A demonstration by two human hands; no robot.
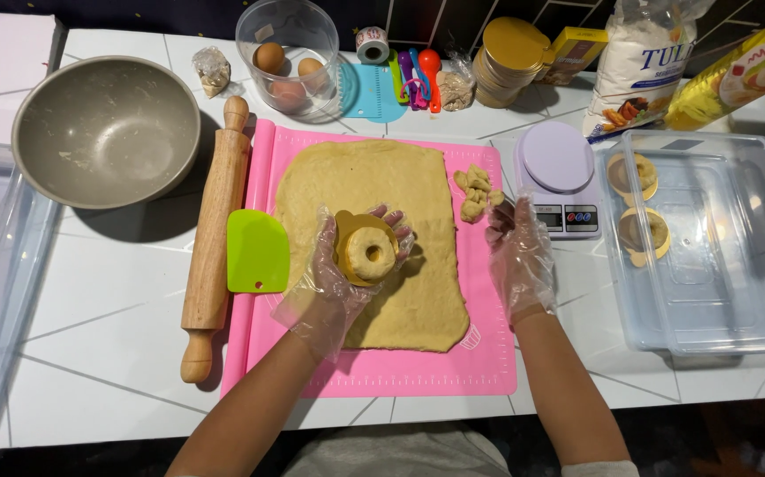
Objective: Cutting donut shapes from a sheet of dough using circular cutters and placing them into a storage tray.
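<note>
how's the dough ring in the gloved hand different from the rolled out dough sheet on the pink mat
The dough ring is small, round, holed and held up in the left hand; the dough sheet is large, roughly rectangular and lies flat on the pink mat. Both are the same pale yellow.

Centre of frame: rolled dough sheet (373, 230) lying on a baking mat (418, 371). Left of the mat, a scraper (257, 252) and a rolling pin (214, 238); upper left, a bowl (105, 131). Dough scraps (476, 191) lie at the sheet's right edge, a kitchen scale (559, 177) beyond them. Far right, a tray (709, 291) with two rings; top centre, a tub of eggs (287, 57).
</note>
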